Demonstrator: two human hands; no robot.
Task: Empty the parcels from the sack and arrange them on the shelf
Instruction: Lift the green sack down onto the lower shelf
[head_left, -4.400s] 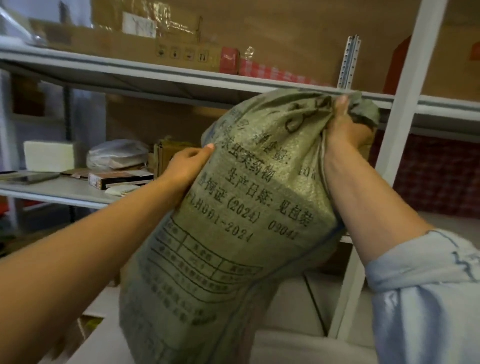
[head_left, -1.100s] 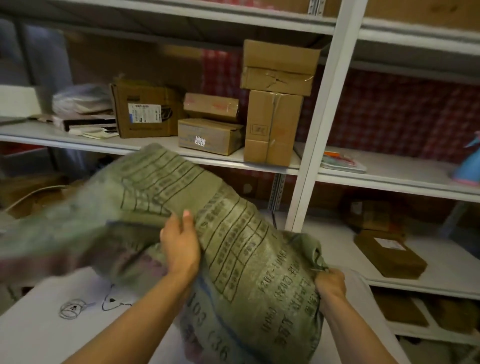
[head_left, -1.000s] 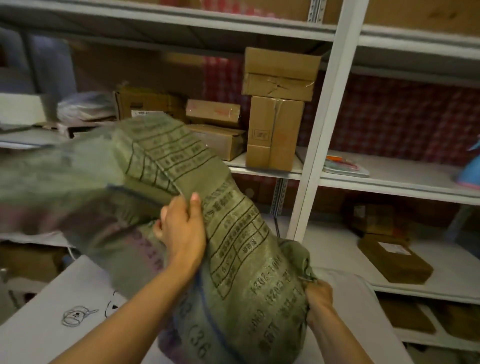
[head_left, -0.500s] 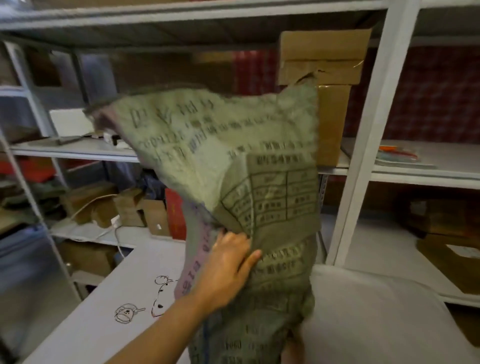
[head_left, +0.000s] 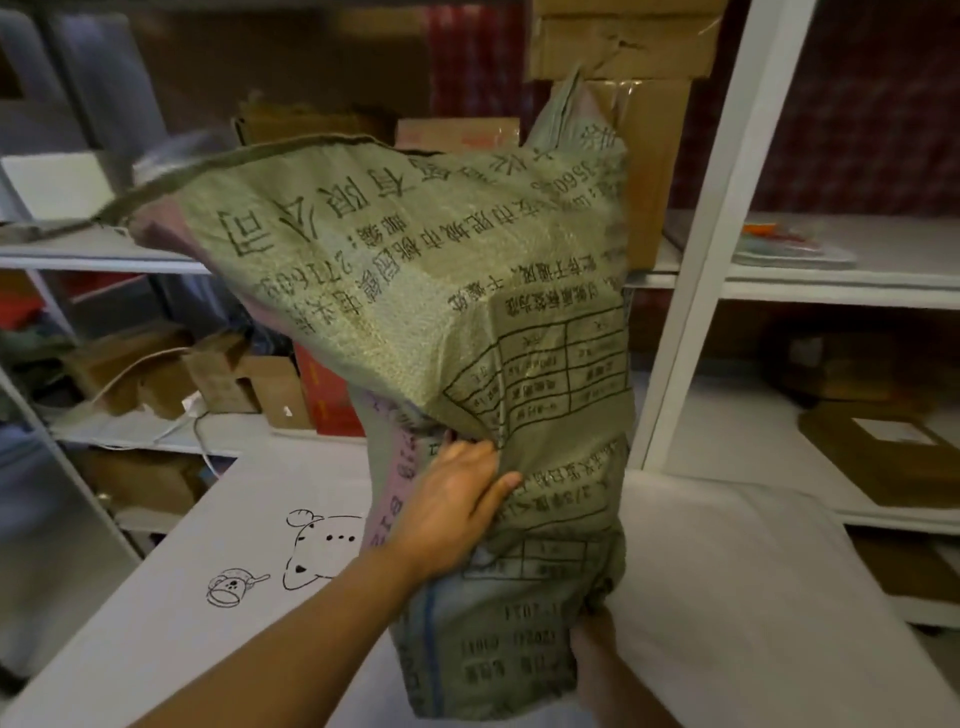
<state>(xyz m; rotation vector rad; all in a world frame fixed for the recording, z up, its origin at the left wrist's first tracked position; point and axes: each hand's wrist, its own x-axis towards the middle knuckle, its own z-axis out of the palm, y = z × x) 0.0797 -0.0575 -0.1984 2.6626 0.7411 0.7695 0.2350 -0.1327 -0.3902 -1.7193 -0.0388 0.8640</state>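
Left hand (head_left: 457, 512) comes up from the lower left on a bare forearm, fingers (head_left: 498, 488) curled into the cloth at about the middle of the one green woven sack (head_left: 415, 291), bunching it there. Right hand (head_left: 597, 649) is low down, just right of and below the left, mostly hidden behind the sack's bottom end; it seems to be gripping that end, but how the fingers lie there I can't tell.

The sack is held upside down, so the print reads inverted. Its upper part flares out up and to the left of the left fingers, and it hangs over a white table (head_left: 156, 597) with two little doodles left of that hand.

Behind the sack is the white shelf (head_left: 831, 280). One stack of two cardboard boxes (head_left: 654, 104) stands above the fingers, and one flat brown parcel (head_left: 893, 447) lies well off to the right on a lower level.
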